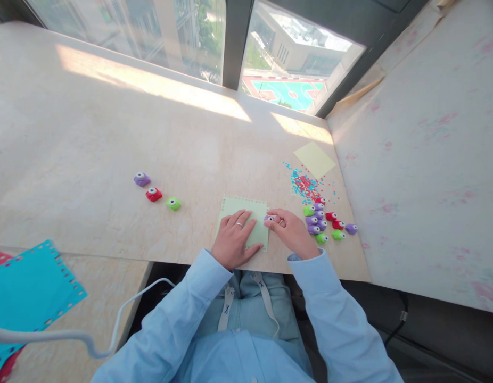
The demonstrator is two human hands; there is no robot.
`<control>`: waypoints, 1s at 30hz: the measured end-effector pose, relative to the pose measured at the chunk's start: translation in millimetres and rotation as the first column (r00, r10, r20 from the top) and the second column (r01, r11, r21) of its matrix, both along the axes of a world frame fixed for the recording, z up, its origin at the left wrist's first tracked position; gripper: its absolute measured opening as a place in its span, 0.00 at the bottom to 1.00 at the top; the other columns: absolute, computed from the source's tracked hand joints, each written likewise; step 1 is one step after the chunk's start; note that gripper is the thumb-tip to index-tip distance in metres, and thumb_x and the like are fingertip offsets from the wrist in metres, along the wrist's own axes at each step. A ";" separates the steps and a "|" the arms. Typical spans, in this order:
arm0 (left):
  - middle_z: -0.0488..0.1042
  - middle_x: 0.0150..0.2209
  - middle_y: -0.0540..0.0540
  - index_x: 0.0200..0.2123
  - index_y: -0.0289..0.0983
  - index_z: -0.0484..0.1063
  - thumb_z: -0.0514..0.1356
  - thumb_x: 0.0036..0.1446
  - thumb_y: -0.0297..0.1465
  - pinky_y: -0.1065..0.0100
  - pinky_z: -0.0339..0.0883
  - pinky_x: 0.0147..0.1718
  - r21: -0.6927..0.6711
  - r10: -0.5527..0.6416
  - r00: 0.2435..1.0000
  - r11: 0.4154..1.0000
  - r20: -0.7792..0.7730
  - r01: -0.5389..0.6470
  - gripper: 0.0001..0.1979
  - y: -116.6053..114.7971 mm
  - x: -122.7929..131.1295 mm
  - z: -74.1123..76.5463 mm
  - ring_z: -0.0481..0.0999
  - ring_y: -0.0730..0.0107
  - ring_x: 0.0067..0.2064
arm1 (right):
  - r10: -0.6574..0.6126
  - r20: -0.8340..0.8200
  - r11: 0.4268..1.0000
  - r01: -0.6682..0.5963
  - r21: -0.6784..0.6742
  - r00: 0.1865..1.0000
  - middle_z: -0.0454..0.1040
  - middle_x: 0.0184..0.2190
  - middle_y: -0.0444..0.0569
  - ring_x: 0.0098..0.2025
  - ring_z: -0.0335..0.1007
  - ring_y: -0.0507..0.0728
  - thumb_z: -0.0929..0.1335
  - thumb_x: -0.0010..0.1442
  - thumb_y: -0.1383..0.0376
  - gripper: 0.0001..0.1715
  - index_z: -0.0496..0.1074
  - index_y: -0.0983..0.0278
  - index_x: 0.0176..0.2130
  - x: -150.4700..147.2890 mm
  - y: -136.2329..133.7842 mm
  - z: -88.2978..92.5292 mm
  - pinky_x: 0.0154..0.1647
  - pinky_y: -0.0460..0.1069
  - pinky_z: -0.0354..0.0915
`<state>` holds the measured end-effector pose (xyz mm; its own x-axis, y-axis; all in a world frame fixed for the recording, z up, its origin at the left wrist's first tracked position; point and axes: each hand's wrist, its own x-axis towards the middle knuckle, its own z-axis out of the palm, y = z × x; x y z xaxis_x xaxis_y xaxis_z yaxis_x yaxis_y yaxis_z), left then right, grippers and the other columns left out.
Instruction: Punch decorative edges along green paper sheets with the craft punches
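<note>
A pale green sheet (243, 204) lies near the table's front edge, with small punched marks along its top and left edges. My left hand (235, 238) rests flat on it, fingers spread, a ring on one finger. At the sheet's right edge my right hand (291, 230) is closed round a small purple punch (270, 218), which touches the paper. Part of the punch is hidden by the fingers. Several purple, red and green punches (317, 215) stand in a cluster to the right of my right hand.
Red and blue paper bits (304, 186) lie beyond the cluster, beside a pale yellow sheet (315, 159). Purple, red (154, 194) and green punches stand at left. A blue punched sheet (34, 292) and a white cable (117, 324) are at lower left; a wall (426, 159) borders the right.
</note>
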<state>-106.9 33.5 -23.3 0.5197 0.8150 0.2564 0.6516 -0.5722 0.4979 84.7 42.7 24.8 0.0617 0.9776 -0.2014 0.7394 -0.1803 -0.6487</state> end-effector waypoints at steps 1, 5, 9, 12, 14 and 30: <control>0.65 0.61 0.34 0.54 0.37 0.69 0.62 0.55 0.45 0.47 0.58 0.55 0.000 0.001 1.000 1.000 0.003 -0.001 0.28 0.0 -0.1 -0.1 0.61 0.45 0.63 | 0.025 0.025 1.000 -0.026 0.018 0.999 0.71 0.32 0.45 0.30 0.67 0.54 0.68 0.54 0.61 0.16 0.76 0.61 0.43 0.8 -0.8 -1.3 0.37 0.51 0.63; 0.65 0.61 0.34 0.54 0.36 0.69 0.63 0.54 0.45 0.48 0.58 0.55 0.000 0.003 1.000 1.000 0.003 -0.003 0.28 0.0 -0.8 -0.6 0.61 0.45 0.63 | 0.018 0.136 0.992 -0.035 0.123 0.991 0.71 0.34 0.48 0.33 0.68 0.56 0.68 0.55 0.64 0.15 0.77 0.61 0.42 14.6 0.5 -10.0 0.42 0.54 0.64; 0.66 0.61 0.34 0.54 0.36 0.69 0.63 0.54 0.45 0.48 0.58 0.55 -0.004 0.005 1.000 1.000 0.000 -0.005 0.28 -0.3 -1.2 -0.4 0.61 0.46 0.63 | -0.056 0.210 0.976 0.010 0.216 0.976 0.71 0.36 0.52 0.36 0.70 0.60 0.67 0.56 0.64 0.16 0.78 0.62 0.44 37.2 7.2 -18.7 0.45 0.57 0.65; 0.66 0.61 0.34 0.54 0.36 0.69 0.63 0.54 0.45 0.48 0.58 0.55 -0.005 0.006 1.000 1.000 -0.009 -0.006 0.28 -0.5 -1.0 -0.3 0.62 0.46 0.63 | -0.123 0.264 0.961 0.049 0.271 0.957 0.72 0.39 0.56 0.41 0.70 0.63 0.66 0.56 0.64 0.16 0.78 0.63 0.43 50.9 14.3 -21.6 0.47 0.59 0.65; 0.66 0.61 0.35 0.54 0.36 0.69 0.63 0.54 0.45 0.48 0.58 0.55 -0.002 0.004 1.000 1.000 -0.015 -0.004 0.27 -0.3 -0.5 -0.6 0.61 0.46 0.63 | -0.176 0.270 0.942 0.083 0.326 0.947 0.72 0.41 0.57 0.44 0.69 0.65 0.65 0.57 0.63 0.16 0.78 0.63 0.43 56.8 18.5 -20.6 0.48 0.60 0.66; 0.64 0.62 0.32 0.56 0.34 0.67 0.61 0.57 0.45 0.46 0.59 0.55 -0.007 0.039 0.994 0.999 -0.098 -0.040 0.28 -6.1 9.8 1.9 0.60 0.43 0.64 | -0.294 -0.477 0.898 0.410 0.159 0.829 0.76 0.34 0.50 0.31 0.76 0.57 0.71 0.52 0.47 0.28 0.71 0.65 0.44 28.4 -7.7 5.7 0.26 0.50 0.71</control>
<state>-97.1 27.5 -21.4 0.5096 0.8373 0.1983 0.7194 -0.5410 0.4355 113.1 35.0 30.5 0.3747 0.9259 -0.0483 0.2911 -0.1670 -0.9420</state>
